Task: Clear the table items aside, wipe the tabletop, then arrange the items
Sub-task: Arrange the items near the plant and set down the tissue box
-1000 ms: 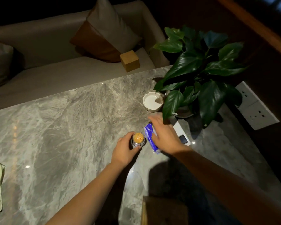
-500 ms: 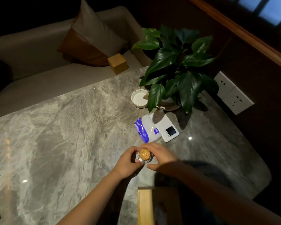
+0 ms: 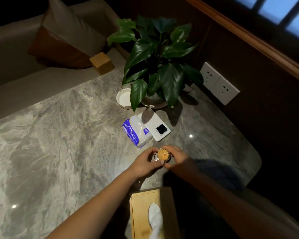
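Head view: looking down on grey marble tabletop (image 3: 50, 144), dim light.

Toothpick jar (image 3: 163, 154) w/ orange-tipped picks showing at top, sitting just on near side of tissue pack (image 3: 136, 131), apart from it. Being gripped from both sides: left hand (image 3: 145, 163) wrapping fingers round jar's left side, thumb curling under near edge; right hand (image 3: 178, 160) closing fingers round right side. Both hands clamped on jar, thumbs nearly touching at front. Can't tell if jar bottom is resting on marble or lifted – hidden by fingers.

Places rel. to tissue pack:
- White phone (image 3: 156, 126) lying flat, touching pack's right edge, dark square camera block facing up.
- White ashtray (image 3: 124, 99) lying beyond pack, near.
- Potted plant (image 3: 157, 62) standing beyond pack & to right, leaves hanging over ashtray rim and casting shadow on phone.
- Wooden tissue box (image 3: 145, 214) sitting well on near side of pack, at table's near edge, white tissue poking out of slot.
- Small wooden cube (image 3: 101, 63) well beyond pack, on beige sofa (image 3: 16, 57) seat next to cushion (image 3: 66, 40).
- Wall sockets (image 3: 219, 82) well to right of pack, on dark wall.
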Available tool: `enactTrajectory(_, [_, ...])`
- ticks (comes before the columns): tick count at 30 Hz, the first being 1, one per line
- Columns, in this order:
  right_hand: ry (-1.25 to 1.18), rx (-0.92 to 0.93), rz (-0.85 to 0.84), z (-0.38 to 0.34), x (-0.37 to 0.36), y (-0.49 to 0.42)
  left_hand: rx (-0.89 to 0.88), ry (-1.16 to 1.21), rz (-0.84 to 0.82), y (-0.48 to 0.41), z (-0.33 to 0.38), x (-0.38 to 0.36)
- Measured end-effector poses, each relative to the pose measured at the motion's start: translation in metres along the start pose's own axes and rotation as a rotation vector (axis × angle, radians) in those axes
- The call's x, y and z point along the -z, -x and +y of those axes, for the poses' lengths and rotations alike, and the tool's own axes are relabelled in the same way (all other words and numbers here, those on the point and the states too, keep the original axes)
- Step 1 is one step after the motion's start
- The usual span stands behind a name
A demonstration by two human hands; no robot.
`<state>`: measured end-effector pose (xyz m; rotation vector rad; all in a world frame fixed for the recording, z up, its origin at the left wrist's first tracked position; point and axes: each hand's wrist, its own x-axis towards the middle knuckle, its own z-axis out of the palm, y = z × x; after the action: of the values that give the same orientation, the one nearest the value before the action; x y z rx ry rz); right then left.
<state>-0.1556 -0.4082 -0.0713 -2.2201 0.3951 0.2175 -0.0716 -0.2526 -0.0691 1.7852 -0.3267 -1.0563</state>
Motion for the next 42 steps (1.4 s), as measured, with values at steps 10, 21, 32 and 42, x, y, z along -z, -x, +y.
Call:
enactTrajectory(10, [0.007, -0.059, 0.122, 0.029, 0.036, 0.003, -0.037, -0.04, 0.002, -0.036, 0.031, -0.039])
enactTrajectory(21, [0.038, -0.114, 0.157, 0.063, 0.075, 0.007, 0.002, -0.081, -0.056, -0.063, 0.059, -0.083])
enactTrajectory(32, [0.004, -0.075, 0.241, 0.079, 0.087, 0.011, 0.026, -0.035, -0.068, -0.067, 0.067, -0.108])
enactTrajectory(42, [-0.085, -0.158, 0.234, 0.078, 0.085, 0.015, 0.054, -0.091, -0.102, -0.066, 0.072, -0.107])
